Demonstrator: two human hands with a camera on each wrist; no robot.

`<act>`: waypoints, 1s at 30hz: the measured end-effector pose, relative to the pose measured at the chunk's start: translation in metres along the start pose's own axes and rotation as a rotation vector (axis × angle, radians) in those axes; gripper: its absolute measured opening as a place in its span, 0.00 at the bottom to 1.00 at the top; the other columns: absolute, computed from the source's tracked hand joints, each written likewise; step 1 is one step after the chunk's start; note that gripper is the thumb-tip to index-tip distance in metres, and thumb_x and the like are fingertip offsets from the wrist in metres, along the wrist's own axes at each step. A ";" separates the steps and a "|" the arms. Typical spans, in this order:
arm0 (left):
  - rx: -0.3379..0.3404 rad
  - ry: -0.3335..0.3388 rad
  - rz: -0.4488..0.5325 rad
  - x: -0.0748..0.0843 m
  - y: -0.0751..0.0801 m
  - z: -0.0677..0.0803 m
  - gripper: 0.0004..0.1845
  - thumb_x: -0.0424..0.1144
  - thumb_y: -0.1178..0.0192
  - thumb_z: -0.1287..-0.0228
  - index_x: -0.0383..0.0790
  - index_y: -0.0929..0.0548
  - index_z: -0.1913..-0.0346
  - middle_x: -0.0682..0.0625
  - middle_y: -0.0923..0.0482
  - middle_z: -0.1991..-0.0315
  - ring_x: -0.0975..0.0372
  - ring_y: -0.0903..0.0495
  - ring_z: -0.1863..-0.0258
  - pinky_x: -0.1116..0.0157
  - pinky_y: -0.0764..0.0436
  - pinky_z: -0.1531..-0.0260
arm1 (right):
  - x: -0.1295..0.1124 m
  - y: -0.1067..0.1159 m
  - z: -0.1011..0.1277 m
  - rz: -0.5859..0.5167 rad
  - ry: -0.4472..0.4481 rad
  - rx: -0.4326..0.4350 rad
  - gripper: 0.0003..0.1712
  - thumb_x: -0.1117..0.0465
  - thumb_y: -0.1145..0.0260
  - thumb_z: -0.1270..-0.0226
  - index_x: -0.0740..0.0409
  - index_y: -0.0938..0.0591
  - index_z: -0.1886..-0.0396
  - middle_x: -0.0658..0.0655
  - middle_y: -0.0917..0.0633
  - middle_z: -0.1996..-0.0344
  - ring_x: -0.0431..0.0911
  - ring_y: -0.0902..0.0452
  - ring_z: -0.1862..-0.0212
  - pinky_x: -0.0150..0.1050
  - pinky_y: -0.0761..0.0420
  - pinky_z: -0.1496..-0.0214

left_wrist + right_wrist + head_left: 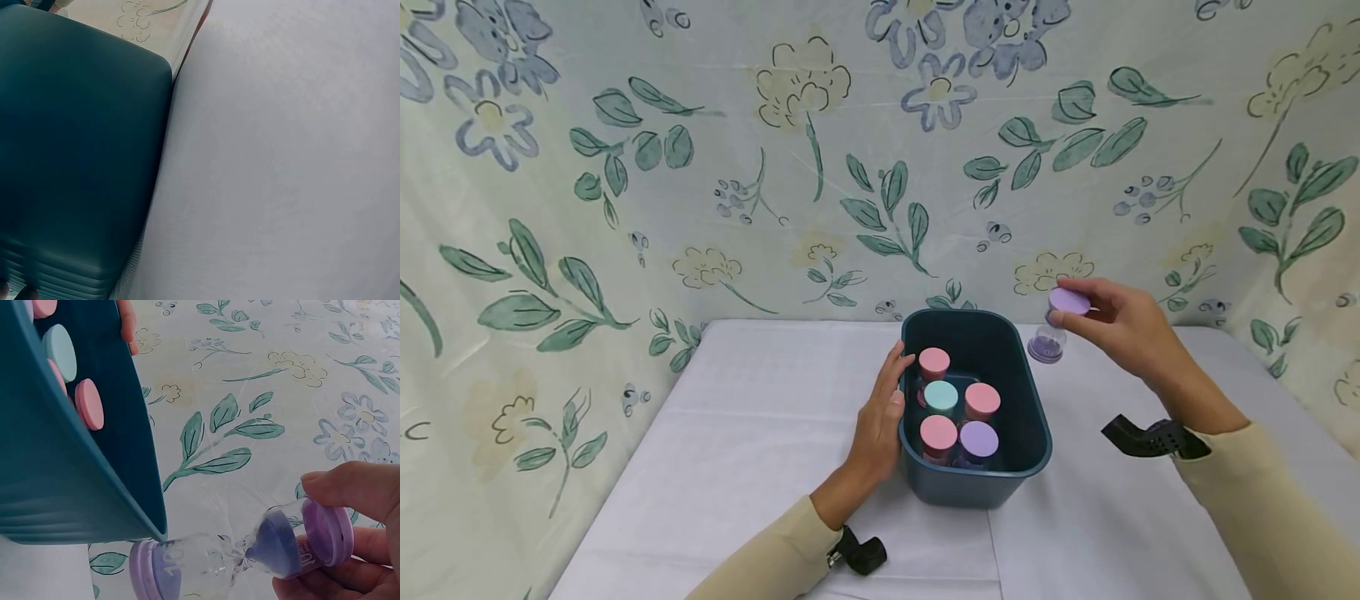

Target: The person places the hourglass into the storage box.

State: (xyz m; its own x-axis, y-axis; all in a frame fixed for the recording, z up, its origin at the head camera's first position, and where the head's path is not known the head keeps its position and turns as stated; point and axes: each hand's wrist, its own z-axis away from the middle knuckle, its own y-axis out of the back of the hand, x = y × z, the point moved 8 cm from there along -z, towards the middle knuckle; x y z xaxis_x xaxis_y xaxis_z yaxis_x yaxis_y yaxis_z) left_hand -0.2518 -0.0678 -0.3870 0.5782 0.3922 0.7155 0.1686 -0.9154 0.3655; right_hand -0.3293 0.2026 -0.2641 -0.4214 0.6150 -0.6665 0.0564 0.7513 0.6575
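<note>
My right hand [1123, 323] pinches a purple-capped sand timer [1047, 343] by its top end, just right of the dark teal bin [1041, 433]. In the right wrist view the sand timer [206, 565] shows clear bulbs with purple sand, thumb [337, 487] on its cap, its other end close by the bin's corner. My left hand [877, 417] rests along the bin's left side, fingers at the rim. Inside the bin stand several more capped timers: pink ones [938, 433], a mint one [941, 397] and a purple one [979, 439].
The bin stands on a white-covered table [775, 433]. Behind it hangs a floral cloth [865, 150]. Dark straps with small cameras sit on both wrists, the right one [1153, 437] beside the bin. The bin's far part shows bare floor [977, 350].
</note>
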 end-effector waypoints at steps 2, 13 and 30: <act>0.000 0.001 -0.002 0.000 0.000 0.000 0.31 0.53 0.71 0.25 0.43 0.42 0.26 0.52 0.53 0.23 0.60 0.52 0.25 0.47 0.41 0.34 | -0.004 0.001 -0.001 -0.003 0.011 -0.001 0.36 0.47 0.31 0.39 0.50 0.28 0.32 0.60 0.24 0.40 0.61 0.21 0.47 0.37 0.20 0.54; 0.002 -0.018 -0.003 0.000 0.002 0.001 0.27 0.44 0.67 0.26 0.44 0.42 0.26 0.52 0.53 0.23 0.60 0.51 0.25 0.48 0.40 0.34 | -0.027 0.002 -0.003 -0.027 0.045 -0.007 0.33 0.49 0.31 0.39 0.50 0.26 0.34 0.59 0.21 0.44 0.57 0.20 0.49 0.24 0.22 0.58; -0.005 -0.036 -0.017 0.002 0.003 0.002 0.29 0.50 0.72 0.24 0.43 0.42 0.26 0.49 0.52 0.23 0.58 0.51 0.25 0.48 0.41 0.33 | -0.048 -0.023 -0.010 -0.073 0.130 -0.114 0.31 0.57 0.29 0.40 0.57 0.25 0.36 0.60 0.23 0.41 0.56 0.20 0.49 0.24 0.21 0.57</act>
State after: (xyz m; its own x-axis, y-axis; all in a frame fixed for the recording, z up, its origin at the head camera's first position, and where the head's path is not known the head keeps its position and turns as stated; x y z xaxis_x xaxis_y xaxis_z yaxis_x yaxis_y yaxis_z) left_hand -0.2488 -0.0697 -0.3860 0.6037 0.4038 0.6874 0.1748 -0.9083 0.3801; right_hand -0.3193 0.1528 -0.2437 -0.5349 0.5182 -0.6673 -0.0779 0.7563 0.6496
